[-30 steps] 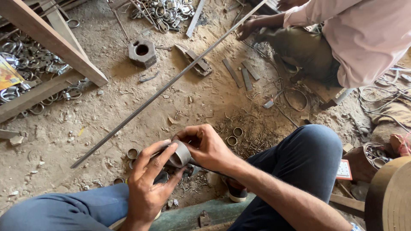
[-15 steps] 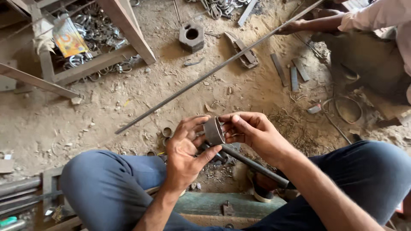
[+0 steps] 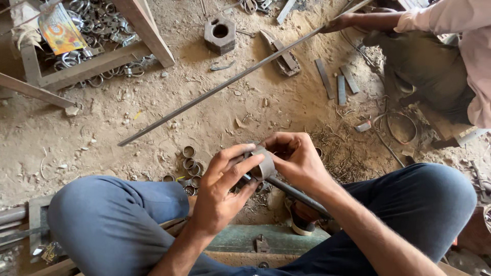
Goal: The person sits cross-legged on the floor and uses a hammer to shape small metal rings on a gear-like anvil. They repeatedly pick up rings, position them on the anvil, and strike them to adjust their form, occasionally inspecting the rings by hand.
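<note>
Probably metal workshop: dirt floor (image 3: 286, 110), scattered steel rings (image 3: 188, 163), long rod (image 3: 230, 82), hexagonal die block (image 3: 220, 35).

Both forearms come in from the bottom edge and meet at centre, between the raised knees. Left hand (image 3: 220, 191): back toward camera, wrist bent inward, fingers (image 3: 236, 159) stretched up and right, thumb pressing in from below. Right hand (image 3: 296, 161): knuckles up, fingers curled down, closed grip opposite the left. Fingertips of both nearly touching.

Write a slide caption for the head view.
Both hands, left hand and right hand, grip a metal ring on a dark rod above the sandy floor.
</note>
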